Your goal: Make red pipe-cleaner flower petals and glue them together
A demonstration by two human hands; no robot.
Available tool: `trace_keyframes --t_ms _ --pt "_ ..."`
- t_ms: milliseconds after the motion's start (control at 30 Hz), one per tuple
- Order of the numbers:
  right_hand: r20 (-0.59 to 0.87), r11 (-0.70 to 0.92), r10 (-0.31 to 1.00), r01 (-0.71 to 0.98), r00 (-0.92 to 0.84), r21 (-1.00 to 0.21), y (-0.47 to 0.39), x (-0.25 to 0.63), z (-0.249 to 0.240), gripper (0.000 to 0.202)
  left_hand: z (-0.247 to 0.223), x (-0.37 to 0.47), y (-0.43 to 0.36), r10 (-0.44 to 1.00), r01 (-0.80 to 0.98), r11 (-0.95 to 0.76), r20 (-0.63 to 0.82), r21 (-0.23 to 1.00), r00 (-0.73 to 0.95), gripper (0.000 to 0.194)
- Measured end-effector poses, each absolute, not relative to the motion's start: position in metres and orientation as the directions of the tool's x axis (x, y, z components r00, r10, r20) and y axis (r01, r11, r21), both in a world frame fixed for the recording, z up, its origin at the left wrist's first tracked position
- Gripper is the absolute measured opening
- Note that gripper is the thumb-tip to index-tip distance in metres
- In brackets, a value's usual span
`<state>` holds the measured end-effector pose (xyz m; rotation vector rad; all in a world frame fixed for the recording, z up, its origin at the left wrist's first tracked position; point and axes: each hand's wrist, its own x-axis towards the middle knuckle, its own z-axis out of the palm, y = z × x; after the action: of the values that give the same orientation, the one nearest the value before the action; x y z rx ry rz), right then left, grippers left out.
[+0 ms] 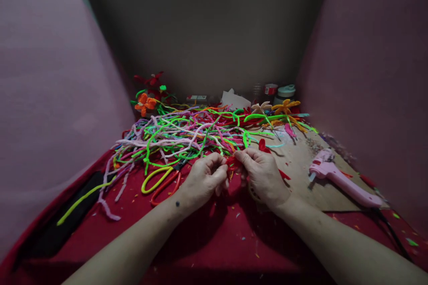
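Red piece: sitting between the fingertips of both hands, in front of the pile.
Left hand: pinching its left side with thumb and finger, the others curling under.
Right hand: pinching its right side, thumb and finger meeting.
Scissors: lying just beside the left hand on the red cloth, handles spreading.
Pile: tangling in many colours beyond the hands.
Glue gun: resting on the cardboard, right of the right hand.
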<state>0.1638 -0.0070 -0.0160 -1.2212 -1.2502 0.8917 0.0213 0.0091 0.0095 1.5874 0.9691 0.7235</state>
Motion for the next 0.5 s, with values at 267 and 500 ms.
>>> trace_keyframes --t_ms 267,500 --pt "0.276 0.241 0.953 0.242 0.125 -0.94 -0.003 0.173 -0.015 0.031 0.02 0.017 0.018 0.767 0.271 0.021 -0.19 0.962 0.613 0.015" --pt "0.017 0.019 1.0 -0.216 0.011 -0.976 -0.002 0.169 -0.009 0.034 0.021 0.011 0.023 0.733 0.264 -0.072 -0.128 0.962 0.668 0.024"
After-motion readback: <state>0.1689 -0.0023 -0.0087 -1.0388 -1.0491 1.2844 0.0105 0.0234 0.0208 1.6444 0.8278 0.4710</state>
